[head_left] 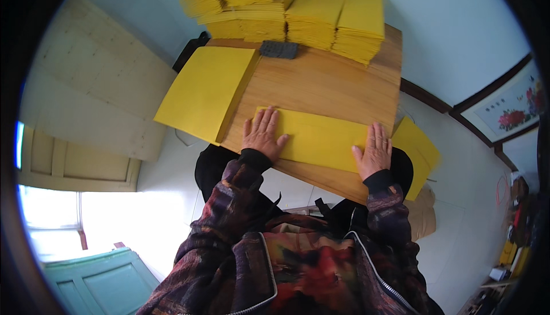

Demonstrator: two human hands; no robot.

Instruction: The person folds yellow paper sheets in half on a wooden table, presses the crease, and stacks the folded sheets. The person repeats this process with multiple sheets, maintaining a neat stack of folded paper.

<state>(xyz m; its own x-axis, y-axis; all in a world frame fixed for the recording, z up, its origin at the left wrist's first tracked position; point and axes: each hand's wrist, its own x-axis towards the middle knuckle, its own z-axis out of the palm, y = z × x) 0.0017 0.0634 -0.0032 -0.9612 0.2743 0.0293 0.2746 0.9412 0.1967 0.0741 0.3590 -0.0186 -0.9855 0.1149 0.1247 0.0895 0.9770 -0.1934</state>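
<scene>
A long strip of folded yellow paper [321,137] lies flat across the near part of the wooden table. My left hand [264,136] rests on its left end, fingers stretched out and thumb apart. On the right end lies my right hand [374,152], palm down, with its fingers straight and the thumb spread. Neither hand grips anything. To the left of the strip sits a thick stack of wide yellow sheets [209,89], squared along its edges.
Piled folded yellow paper [321,8] fills the table's far side. A small dark grey block [279,50] lies before it. More yellow sheets [417,154] hang beyond the right edge of the table [326,86]. A teal door panel [106,283] stands lower left.
</scene>
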